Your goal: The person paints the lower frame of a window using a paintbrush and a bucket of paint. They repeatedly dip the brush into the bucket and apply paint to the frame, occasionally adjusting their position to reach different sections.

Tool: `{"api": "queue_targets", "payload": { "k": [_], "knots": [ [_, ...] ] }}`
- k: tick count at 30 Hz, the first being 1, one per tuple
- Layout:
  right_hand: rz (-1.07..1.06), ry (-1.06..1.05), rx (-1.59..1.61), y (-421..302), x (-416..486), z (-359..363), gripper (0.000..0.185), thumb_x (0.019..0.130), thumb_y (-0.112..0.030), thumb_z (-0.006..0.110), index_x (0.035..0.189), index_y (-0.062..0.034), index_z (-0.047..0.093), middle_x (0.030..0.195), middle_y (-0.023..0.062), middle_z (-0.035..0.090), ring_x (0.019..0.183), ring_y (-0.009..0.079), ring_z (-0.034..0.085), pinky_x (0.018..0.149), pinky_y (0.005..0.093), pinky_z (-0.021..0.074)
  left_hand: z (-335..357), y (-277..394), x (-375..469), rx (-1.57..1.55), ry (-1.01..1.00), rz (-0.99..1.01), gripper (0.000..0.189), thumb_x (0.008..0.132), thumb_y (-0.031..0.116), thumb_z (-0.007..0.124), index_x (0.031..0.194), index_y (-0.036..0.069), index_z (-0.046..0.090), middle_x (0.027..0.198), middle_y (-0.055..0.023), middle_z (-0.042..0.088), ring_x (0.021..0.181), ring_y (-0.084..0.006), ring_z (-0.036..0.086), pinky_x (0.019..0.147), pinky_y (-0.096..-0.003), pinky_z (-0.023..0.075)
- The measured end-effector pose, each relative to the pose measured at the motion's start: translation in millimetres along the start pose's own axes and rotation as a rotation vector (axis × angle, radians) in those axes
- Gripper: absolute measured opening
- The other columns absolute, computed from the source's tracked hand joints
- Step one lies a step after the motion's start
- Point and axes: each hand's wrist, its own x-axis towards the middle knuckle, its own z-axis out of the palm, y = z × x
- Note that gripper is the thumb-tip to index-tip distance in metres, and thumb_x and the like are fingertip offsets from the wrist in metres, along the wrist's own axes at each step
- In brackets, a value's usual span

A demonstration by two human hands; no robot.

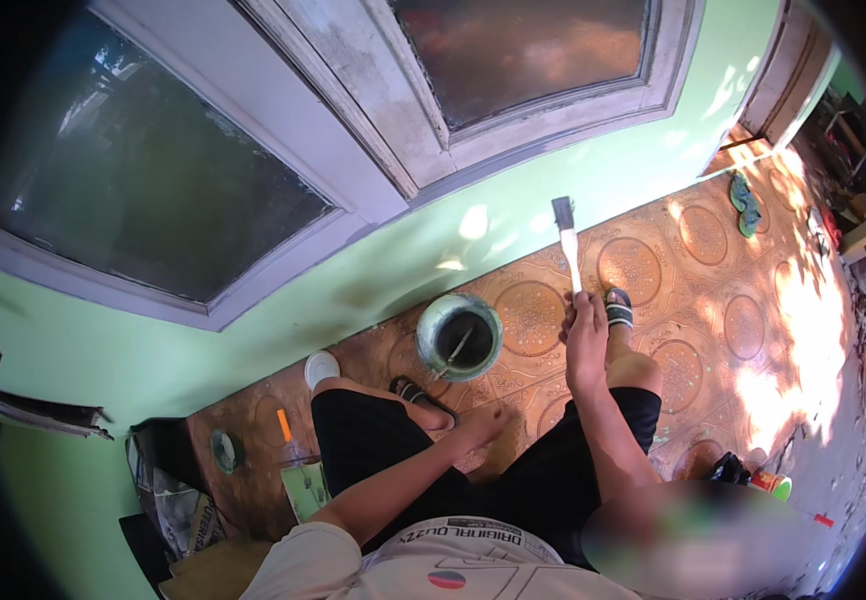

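My right hand (pixel 587 319) grips the handle of a flat paintbrush (pixel 569 255), whose dark bristles point up and away, in front of the green wall (pixel 508 232). My left hand (pixel 487 426) hangs over my lap with its fingers curled; whether they hold anything is not plain. Between my feet and near the wall stands a round pot (pixel 430 341) with dark contents. A thin stick or tool (pixel 463 346) leans inside that pot.
White-framed windows (pixel 373 214) rise above the wall. A green-rimmed roll or small container (pixel 224 451), an orange-handled tool (pixel 284 425) and boxes (pixel 185 510) lie at the left. Green sandals (pixel 745 202) rest on the patterned tile floor (pixel 673 367) at the right, near piled clutter (pixel 864 217).
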Motion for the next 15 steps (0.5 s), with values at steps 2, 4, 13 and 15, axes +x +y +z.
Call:
{"api": "queue_targets", "payload": {
  "k": [2,4,13,15],
  "knots": [
    [0.066,0.023,0.135,-3,22,27,0.024,0.103,-0.026,0.044,0.098,-0.0066,0.057,0.067,-0.0053,0.040,0.052,0.0042,0.034,0.048,0.0219,0.0282,57,-92,4,0.075,0.045,0.022,0.080,0.094,0.070,0.037,0.105,-0.003,0.069,0.109,-0.0232,0.068,0.104,-0.0374,0.065,0.089,-0.0426,0.0471],
    [0.107,0.135,0.182,4,49,25,0.025,0.102,-0.027,0.044,0.095,-0.0068,0.057,0.066,-0.0052,0.040,0.051,0.0047,0.032,0.047,0.0227,0.0263,78,-91,7,0.056,-0.075,-0.042,0.086,0.092,0.073,0.037,0.112,-0.005,0.067,0.112,-0.0277,0.066,0.107,-0.0390,0.064,0.094,-0.0410,0.0474],
    [0.265,0.237,0.202,42,103,40,0.024,0.101,-0.027,0.044,0.091,-0.0062,0.051,0.068,-0.0042,0.038,0.057,0.0047,0.032,0.051,0.0217,0.0269,85,-77,12,-0.320,-0.480,-0.495,0.091,0.088,0.074,0.048,0.125,-0.009,0.060,0.120,-0.0252,0.065,0.114,-0.0336,0.063,0.097,-0.0378,0.0473],
    [0.291,0.279,0.231,41,126,43,0.025,0.101,-0.027,0.043,0.091,-0.0066,0.051,0.068,-0.0043,0.038,0.057,0.0049,0.032,0.052,0.0219,0.0267,89,-67,10,-0.481,-0.380,-0.372,0.087,0.088,0.068,0.055,0.122,-0.011,0.060,0.118,-0.0271,0.065,0.111,-0.0333,0.065,0.094,-0.0385,0.0486]
  ]
}}
